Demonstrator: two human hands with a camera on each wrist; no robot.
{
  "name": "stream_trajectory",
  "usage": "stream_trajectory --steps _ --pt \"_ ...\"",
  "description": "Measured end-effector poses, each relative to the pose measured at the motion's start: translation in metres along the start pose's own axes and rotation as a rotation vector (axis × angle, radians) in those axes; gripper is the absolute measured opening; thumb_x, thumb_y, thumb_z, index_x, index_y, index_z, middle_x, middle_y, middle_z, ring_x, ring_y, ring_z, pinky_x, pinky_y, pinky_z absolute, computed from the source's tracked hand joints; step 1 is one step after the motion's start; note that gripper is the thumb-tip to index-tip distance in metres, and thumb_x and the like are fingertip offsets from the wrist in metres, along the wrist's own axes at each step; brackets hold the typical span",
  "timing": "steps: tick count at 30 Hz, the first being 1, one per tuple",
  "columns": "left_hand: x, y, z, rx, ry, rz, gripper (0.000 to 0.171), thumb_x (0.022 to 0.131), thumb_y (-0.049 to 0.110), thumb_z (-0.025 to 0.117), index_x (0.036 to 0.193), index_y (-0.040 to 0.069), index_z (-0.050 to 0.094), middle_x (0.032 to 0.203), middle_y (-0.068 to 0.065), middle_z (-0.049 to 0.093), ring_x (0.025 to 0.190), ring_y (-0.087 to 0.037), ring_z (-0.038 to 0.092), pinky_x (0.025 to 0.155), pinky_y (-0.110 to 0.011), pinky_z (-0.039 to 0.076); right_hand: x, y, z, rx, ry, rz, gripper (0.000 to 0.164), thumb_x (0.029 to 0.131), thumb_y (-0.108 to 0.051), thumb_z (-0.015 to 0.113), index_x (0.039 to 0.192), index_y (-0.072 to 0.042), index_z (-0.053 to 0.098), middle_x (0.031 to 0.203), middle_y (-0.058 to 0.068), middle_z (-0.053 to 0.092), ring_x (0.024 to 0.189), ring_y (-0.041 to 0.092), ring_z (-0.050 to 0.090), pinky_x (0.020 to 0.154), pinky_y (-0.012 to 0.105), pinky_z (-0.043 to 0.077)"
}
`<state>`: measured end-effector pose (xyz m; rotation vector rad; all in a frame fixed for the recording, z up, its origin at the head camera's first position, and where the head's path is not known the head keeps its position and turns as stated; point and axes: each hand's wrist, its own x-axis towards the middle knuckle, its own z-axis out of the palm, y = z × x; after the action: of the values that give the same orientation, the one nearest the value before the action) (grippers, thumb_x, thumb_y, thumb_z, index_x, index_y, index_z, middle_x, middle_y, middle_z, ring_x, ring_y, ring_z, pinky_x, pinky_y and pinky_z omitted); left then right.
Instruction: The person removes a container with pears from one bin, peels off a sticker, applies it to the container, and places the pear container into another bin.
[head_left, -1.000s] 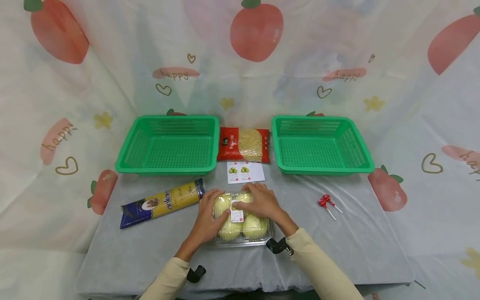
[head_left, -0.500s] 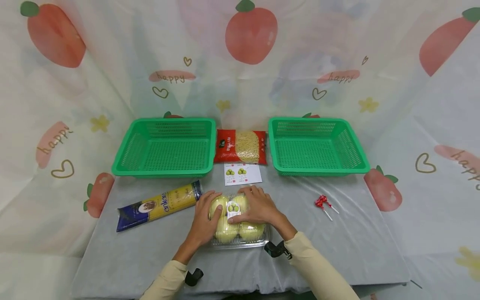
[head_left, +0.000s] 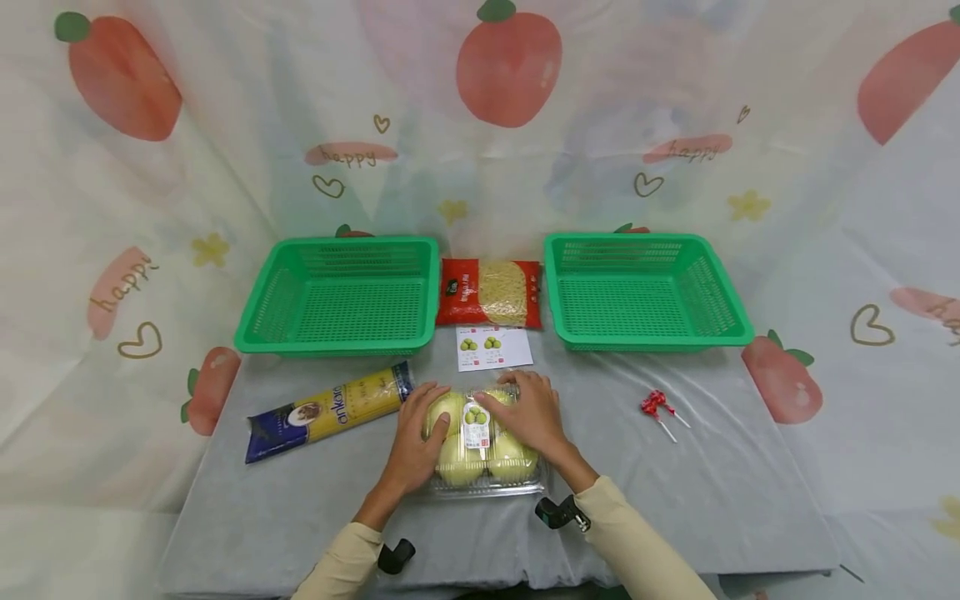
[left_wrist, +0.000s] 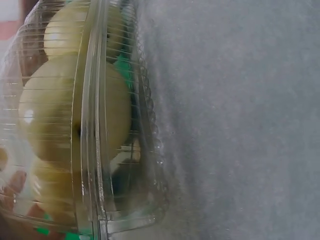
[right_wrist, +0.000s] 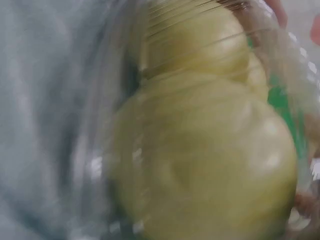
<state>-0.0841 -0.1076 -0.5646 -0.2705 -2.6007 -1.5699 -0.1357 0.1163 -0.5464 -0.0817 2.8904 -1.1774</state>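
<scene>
A clear plastic clamshell box of pale yellow-green round fruits rests on the table in front of me. A white label with a picture of green fruits lies on its lid. My left hand holds the box's left side, thumb on the lid and fingers round the far left corner. My right hand holds the far right part, its thumb near the label's upper right edge. Both wrist views show the fruits close up through the ribbed plastic; the right one is blurred.
Two green baskets stand at the back, with a red bag of pasta between them. A sheet of fruit labels lies before the bag. Left is a blue-yellow spaghetti packet; right, red-wrapped lollipops.
My right thumb has lifted off the label and drawn back to the right, so the whole label shows. My left hand and the box stay nearly in place.
</scene>
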Motion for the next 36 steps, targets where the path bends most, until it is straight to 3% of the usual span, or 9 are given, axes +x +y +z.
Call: stream_trajectory --steps 6,11,14,18,22,29,32,36 --pt "-0.004 -0.001 -0.001 -0.048 0.017 -0.019 0.043 0.113 0.028 0.051 0.154 0.018 0.056 0.167 -0.017 0.036 0.156 -0.038 0.026 0.117 -0.073 0.027 -0.015 0.016 -0.011 0.219 -0.011 0.18 0.089 0.091 -0.059 0.076 0.151 0.0 0.046 0.147 0.024 0.048 0.135 0.039 0.044 0.111 0.059 0.041" --pt "-0.006 -0.001 0.002 -0.138 0.145 -0.056 0.041 0.112 0.022 0.052 0.152 0.015 0.057 0.165 -0.015 0.042 0.153 -0.031 0.032 0.12 -0.063 0.028 -0.029 0.022 -0.015 0.4 -0.07 0.294 0.091 0.096 -0.057 0.07 0.151 0.009 0.04 0.143 0.031 0.053 0.132 0.044 0.054 0.112 0.059 0.044" --pt "-0.006 0.003 0.007 -0.208 0.231 -0.053 0.041 0.111 0.019 0.053 0.151 0.016 0.058 0.161 -0.012 0.049 0.151 -0.028 0.037 0.122 -0.058 0.027 -0.035 0.02 -0.016 0.436 -0.052 0.288 0.092 0.097 -0.058 0.068 0.154 0.008 0.038 0.149 0.033 0.049 0.139 0.047 0.049 0.116 0.062 0.039" --pt "-0.005 0.01 0.012 -0.266 0.279 -0.064 0.042 0.112 0.022 0.053 0.153 0.023 0.056 0.159 -0.004 0.051 0.15 -0.025 0.039 0.123 -0.06 0.026 -0.038 0.017 -0.019 0.52 -0.056 0.295 0.099 0.096 -0.059 0.068 0.163 -0.004 0.022 0.16 0.034 0.036 0.15 0.05 0.035 0.122 0.068 0.028" --pt "-0.003 0.017 0.013 -0.284 0.265 -0.09 0.043 0.112 0.024 0.052 0.155 0.027 0.053 0.159 0.0 0.049 0.15 -0.024 0.039 0.123 -0.062 0.026 -0.036 0.018 -0.029 0.65 -0.114 0.305 0.104 0.096 -0.053 0.072 0.169 -0.018 0.007 0.162 0.028 0.033 0.151 0.046 0.034 0.123 0.065 0.026" --pt "0.003 0.022 0.018 -0.305 0.17 -0.089 0.046 0.111 0.024 0.053 0.157 0.023 0.049 0.163 -0.008 0.044 0.152 -0.028 0.036 0.122 -0.067 0.028 -0.035 0.031 -0.048 0.781 -0.132 0.329 0.091 0.101 -0.038 0.069 0.17 -0.027 0.01 0.145 0.025 0.051 0.117 0.031 0.064 0.094 0.039 0.054" --pt "0.011 0.023 0.022 -0.302 0.129 -0.086 0.046 0.112 0.026 0.053 0.157 0.023 0.049 0.164 -0.009 0.043 0.152 -0.029 0.034 0.12 -0.069 0.033 -0.038 0.039 -0.058 0.807 -0.108 0.357 0.088 0.101 -0.035 0.068 0.169 -0.028 0.012 0.144 0.024 0.051 0.11 0.023 0.064 0.089 0.035 0.055" --pt "0.031 0.027 0.027 -0.275 0.091 -0.1 0.044 0.112 0.033 0.054 0.156 0.028 0.052 0.164 -0.004 0.043 0.153 -0.027 0.034 0.119 -0.069 0.034 -0.043 0.05 -0.072 0.806 -0.077 0.389 0.087 0.102 -0.034 0.067 0.169 -0.031 0.013 0.143 0.023 0.051 0.11 0.024 0.063 0.087 0.036 0.056"
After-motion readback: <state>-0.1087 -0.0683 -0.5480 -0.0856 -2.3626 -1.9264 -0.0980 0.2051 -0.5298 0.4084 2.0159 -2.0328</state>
